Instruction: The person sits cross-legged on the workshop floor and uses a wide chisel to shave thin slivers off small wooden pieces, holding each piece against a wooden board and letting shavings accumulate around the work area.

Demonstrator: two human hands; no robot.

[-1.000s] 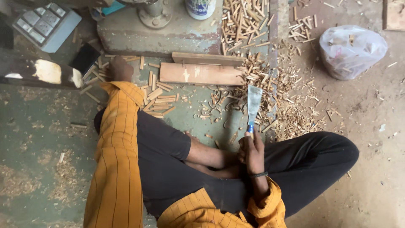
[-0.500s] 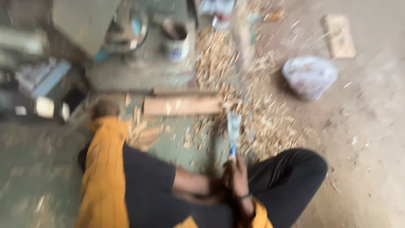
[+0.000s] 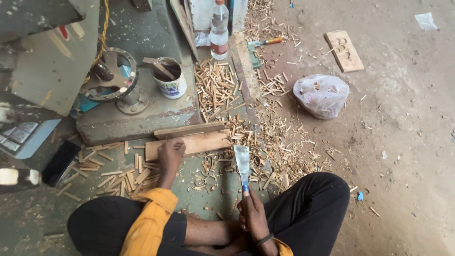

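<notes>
The left hand [image 3: 169,152] lies flat on a wood board [image 3: 189,142] at mid frame, on the floor. The right hand [image 3: 251,208] grips a chisel [image 3: 242,163], blade up, lower middle. Small wood sticks [image 3: 218,87] lie all around. Best to hold the board firm and keep fingers clear of the blade.

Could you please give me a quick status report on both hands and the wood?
Left hand resting on the flat wood block. Right hand gripping the broad blade upright, clear of the block. Wood chips scattered around; nothing between blade and block.
</notes>
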